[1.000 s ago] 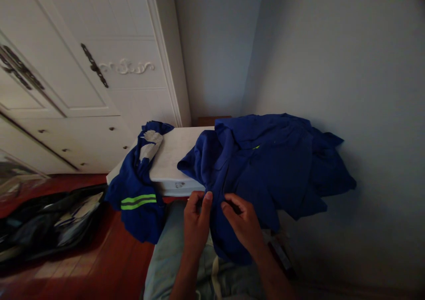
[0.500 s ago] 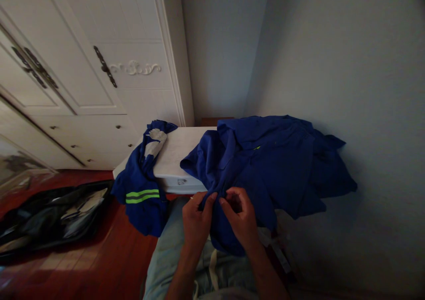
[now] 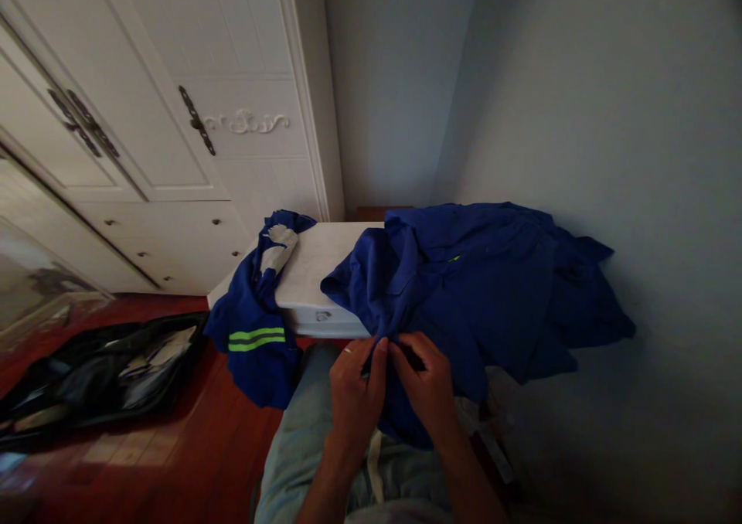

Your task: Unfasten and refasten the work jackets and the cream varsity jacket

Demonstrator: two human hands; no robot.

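Observation:
A dark blue work jacket point(image 3: 464, 292) lies spread over a low white table point(image 3: 316, 265) and hangs down toward my lap. My left hand point(image 3: 355, 396) and my right hand point(image 3: 427, 389) meet at the jacket's front edge, close below the table's rim. Both pinch the blue cloth between thumb and fingers, almost touching each other. A second blue garment with yellow-green reflective stripes point(image 3: 255, 315) hangs off the table's left end.
A white wardrobe point(image 3: 162, 122) with dark handles and small drawers fills the left. An open black bag point(image 3: 86, 377) lies on the red wood floor point(image 3: 191, 462). Plain walls stand behind and to the right. My light trousers point(image 3: 301, 454) show below.
The hands have drawn closer together on the jacket's edge and sit slightly further right in the view. The camera has shifted a little, so everything has slid rightward.

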